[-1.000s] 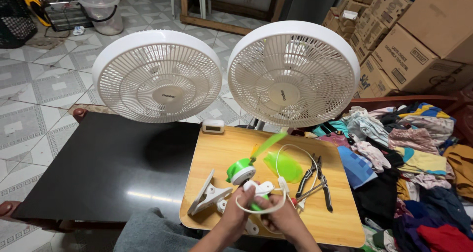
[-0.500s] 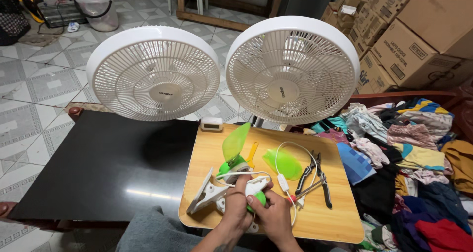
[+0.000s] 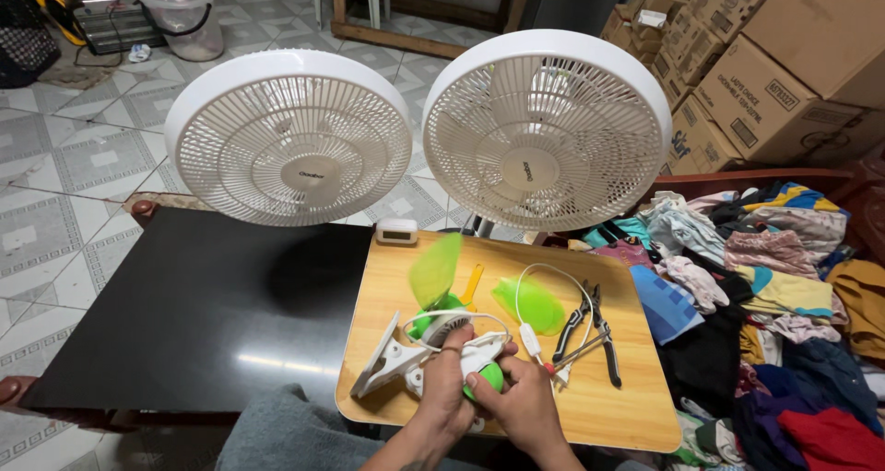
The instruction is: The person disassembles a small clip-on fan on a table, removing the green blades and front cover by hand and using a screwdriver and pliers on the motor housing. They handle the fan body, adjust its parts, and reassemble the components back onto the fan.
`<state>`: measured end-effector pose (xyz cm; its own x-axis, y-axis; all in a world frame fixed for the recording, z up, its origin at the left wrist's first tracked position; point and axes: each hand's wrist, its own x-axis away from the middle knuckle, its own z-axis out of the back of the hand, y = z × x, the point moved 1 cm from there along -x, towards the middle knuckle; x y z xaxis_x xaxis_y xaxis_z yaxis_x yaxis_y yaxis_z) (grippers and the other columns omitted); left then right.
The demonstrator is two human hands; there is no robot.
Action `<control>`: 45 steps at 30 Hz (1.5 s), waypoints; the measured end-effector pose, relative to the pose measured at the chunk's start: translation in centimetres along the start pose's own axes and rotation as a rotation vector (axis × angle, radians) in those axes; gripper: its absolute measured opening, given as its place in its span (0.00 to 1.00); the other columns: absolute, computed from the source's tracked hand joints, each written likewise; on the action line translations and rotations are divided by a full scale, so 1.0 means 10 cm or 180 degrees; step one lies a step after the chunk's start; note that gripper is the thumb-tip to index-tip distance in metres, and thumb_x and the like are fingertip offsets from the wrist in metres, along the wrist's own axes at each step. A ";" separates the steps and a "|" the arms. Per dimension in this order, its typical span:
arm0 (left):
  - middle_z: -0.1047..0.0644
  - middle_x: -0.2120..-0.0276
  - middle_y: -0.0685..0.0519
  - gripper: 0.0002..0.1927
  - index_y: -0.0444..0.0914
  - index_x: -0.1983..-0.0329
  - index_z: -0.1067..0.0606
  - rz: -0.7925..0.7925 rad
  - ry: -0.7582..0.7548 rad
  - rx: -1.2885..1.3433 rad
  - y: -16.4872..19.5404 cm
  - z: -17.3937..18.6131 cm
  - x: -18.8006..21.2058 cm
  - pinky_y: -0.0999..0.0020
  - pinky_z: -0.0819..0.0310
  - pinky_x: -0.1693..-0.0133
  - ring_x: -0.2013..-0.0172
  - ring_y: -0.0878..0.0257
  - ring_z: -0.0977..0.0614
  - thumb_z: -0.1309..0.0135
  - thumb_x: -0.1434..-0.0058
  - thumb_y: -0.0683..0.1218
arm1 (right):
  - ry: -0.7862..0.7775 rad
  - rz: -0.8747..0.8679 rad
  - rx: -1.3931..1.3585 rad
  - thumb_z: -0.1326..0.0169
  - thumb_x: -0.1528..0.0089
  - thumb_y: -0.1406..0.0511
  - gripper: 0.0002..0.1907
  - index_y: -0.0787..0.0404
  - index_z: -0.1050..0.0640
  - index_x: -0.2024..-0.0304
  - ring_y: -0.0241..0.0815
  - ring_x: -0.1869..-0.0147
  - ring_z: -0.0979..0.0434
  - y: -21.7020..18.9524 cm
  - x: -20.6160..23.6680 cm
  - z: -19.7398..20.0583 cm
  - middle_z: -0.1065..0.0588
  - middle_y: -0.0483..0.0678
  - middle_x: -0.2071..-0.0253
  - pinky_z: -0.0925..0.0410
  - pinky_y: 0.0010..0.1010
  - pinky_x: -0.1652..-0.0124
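A small white and green clip fan (image 3: 433, 342) lies on a wooden board (image 3: 636, 406). Its green blade (image 3: 433, 270) points up and away from me. My left hand (image 3: 444, 379) grips the fan's white body from above. My right hand (image 3: 516, 399) holds the green round part at the fan's near end. The fan's white clamp (image 3: 380, 365) sticks out to the left. A white cable with an inline switch (image 3: 533, 340) loops from the fan across the board. A loose green blade piece (image 3: 527, 305) lies just right of the fan.
Black-handled pliers (image 3: 599, 328) and a thin tool lie at the board's right. Two large white fans (image 3: 290, 139) (image 3: 546, 130) stand behind the black table (image 3: 184, 314). A small white device (image 3: 396, 231) sits at the board's far edge. Clothes (image 3: 765, 305) are piled right, cardboard boxes (image 3: 765, 75) behind.
The small fan has come down onto the board and turned, its green blade now pointing up and away. Both hands shifted their grip lower on its body.
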<state>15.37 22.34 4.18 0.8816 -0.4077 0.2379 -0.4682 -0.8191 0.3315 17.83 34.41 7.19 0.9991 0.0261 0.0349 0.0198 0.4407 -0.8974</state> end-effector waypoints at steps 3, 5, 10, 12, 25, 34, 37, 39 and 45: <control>0.15 0.67 0.39 0.19 0.33 0.56 0.31 -0.0205 0.0600 -0.0072 -0.03 -0.03 0.01 0.58 0.22 0.71 0.73 0.51 0.17 0.54 0.33 0.55 | 0.0039 0.0063 -0.0114 0.33 0.47 0.62 0.14 0.67 0.19 0.70 0.30 0.79 0.27 0.03 0.00 -0.01 0.24 0.43 0.83 0.33 0.28 0.77; 0.16 0.66 0.37 0.17 0.34 0.56 0.31 -0.0370 0.0789 0.0023 -0.03 -0.09 0.03 0.56 0.19 0.66 0.68 0.48 0.16 0.53 0.33 0.54 | 0.0114 0.0186 -0.0211 0.35 0.48 0.61 0.14 0.66 0.19 0.69 0.29 0.77 0.26 0.07 0.01 -0.03 0.23 0.41 0.82 0.32 0.28 0.76; 0.19 0.62 0.37 0.18 0.33 0.56 0.29 -0.0741 0.0893 0.0210 0.36 -0.16 0.02 0.48 0.14 0.58 0.60 0.45 0.15 0.54 0.35 0.54 | -0.0073 0.0829 0.0110 0.37 0.48 0.59 0.15 0.66 0.22 0.75 0.34 0.73 0.20 0.21 0.14 0.03 0.19 0.43 0.79 0.27 0.29 0.68; 0.19 0.59 0.37 0.16 0.37 0.56 0.31 -0.0825 0.0822 -0.0117 0.41 -0.16 0.09 0.45 0.15 0.56 0.58 0.43 0.15 0.53 0.36 0.54 | -0.0319 0.0771 -0.0094 0.37 0.47 0.59 0.16 0.67 0.22 0.73 0.35 0.71 0.20 0.24 0.10 0.09 0.19 0.44 0.78 0.27 0.29 0.68; 0.19 0.63 0.49 0.26 0.38 0.50 0.26 0.0032 0.0172 0.0401 0.25 -0.29 0.35 0.55 0.26 0.49 0.55 0.56 0.18 0.66 0.29 0.61 | -0.1275 0.0731 -0.1968 0.29 0.49 0.61 0.29 0.69 0.25 0.52 0.43 0.64 0.17 0.31 -0.10 0.45 0.21 0.51 0.62 0.22 0.35 0.64; 0.19 0.60 0.46 0.25 0.35 0.49 0.27 0.0273 -0.0179 0.0800 0.29 -0.29 0.42 0.55 0.26 0.46 0.53 0.54 0.19 0.56 0.35 0.59 | -0.1241 0.0771 -0.1843 0.28 0.50 0.68 0.28 0.70 0.25 0.51 0.40 0.63 0.19 0.40 -0.13 0.47 0.22 0.51 0.61 0.23 0.33 0.62; 0.19 0.58 0.44 0.22 0.34 0.47 0.28 0.0253 -0.0235 0.0860 0.29 -0.27 0.42 0.53 0.27 0.45 0.52 0.53 0.20 0.55 0.37 0.54 | -0.1242 0.0791 -0.1907 0.28 0.50 0.68 0.28 0.70 0.26 0.51 0.40 0.64 0.19 0.43 -0.13 0.47 0.22 0.51 0.62 0.23 0.33 0.63; 0.19 0.58 0.43 0.22 0.32 0.46 0.29 0.0235 -0.0296 0.0880 0.29 -0.26 0.42 0.52 0.28 0.43 0.51 0.52 0.20 0.55 0.40 0.50 | -0.1221 0.0818 -0.1938 0.28 0.50 0.67 0.29 0.70 0.26 0.50 0.40 0.64 0.19 0.44 -0.14 0.48 0.22 0.51 0.62 0.24 0.33 0.63; 0.19 0.58 0.42 0.24 0.29 0.46 0.29 0.0328 -0.0307 0.0977 0.30 -0.24 0.42 0.49 0.30 0.42 0.49 0.49 0.20 0.55 0.43 0.48 | -0.1161 0.0952 -0.1982 0.29 0.48 0.66 0.29 0.70 0.26 0.50 0.40 0.63 0.19 0.51 -0.14 0.49 0.22 0.51 0.63 0.24 0.33 0.62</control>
<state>17.56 19.13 8.34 0.8391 -0.5189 0.1634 -0.5282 -0.8490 0.0162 16.32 40.98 4.73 0.8916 0.4053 -0.2018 -0.1224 -0.2133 -0.9693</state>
